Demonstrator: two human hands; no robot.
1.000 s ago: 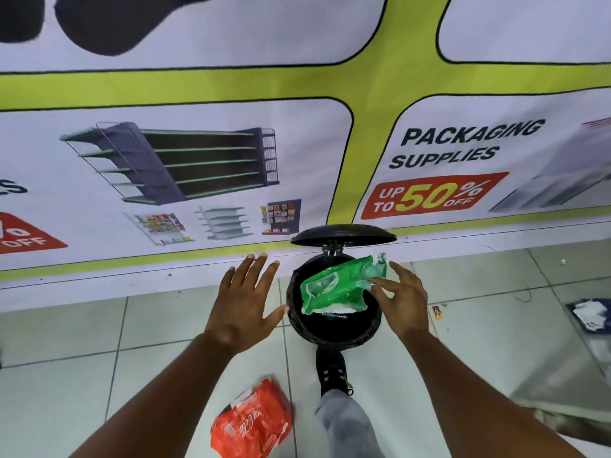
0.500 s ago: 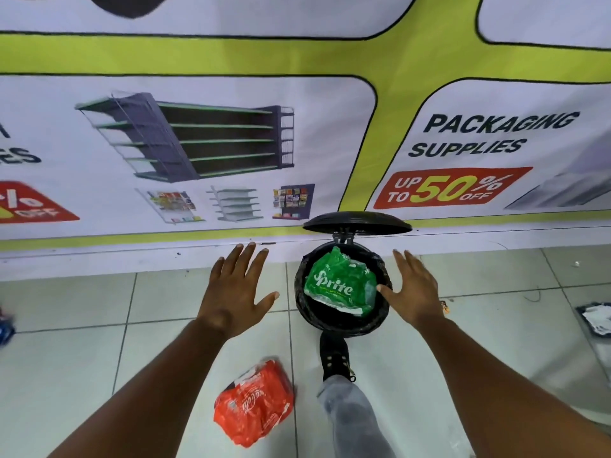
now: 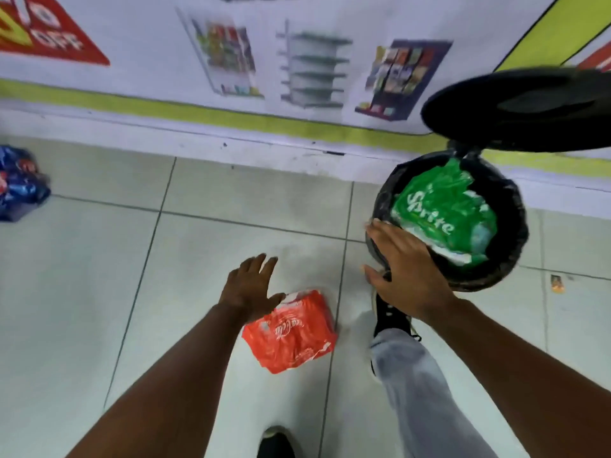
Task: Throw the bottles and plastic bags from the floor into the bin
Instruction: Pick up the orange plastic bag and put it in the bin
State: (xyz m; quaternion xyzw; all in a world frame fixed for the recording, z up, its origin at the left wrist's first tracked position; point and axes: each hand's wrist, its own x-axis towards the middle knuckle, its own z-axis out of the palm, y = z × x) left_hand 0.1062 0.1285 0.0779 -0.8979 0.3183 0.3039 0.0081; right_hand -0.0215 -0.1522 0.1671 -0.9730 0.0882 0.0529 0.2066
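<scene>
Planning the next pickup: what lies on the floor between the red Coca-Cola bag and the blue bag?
In the head view, only bare floor tiles separate the red Coca-Cola bag from the blue bag; the left hand hovers beside the red one.

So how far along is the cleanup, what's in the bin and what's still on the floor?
Done: the green Sprite bag lies inside the open pedal bin, whose lid is held up by a foot on the pedal. In hand: nothing yet; the left hand is open just over the red Coca-Cola bag, and the right hand is empty by the rim. Left: that red bag and the blue bag by the wall.
</scene>
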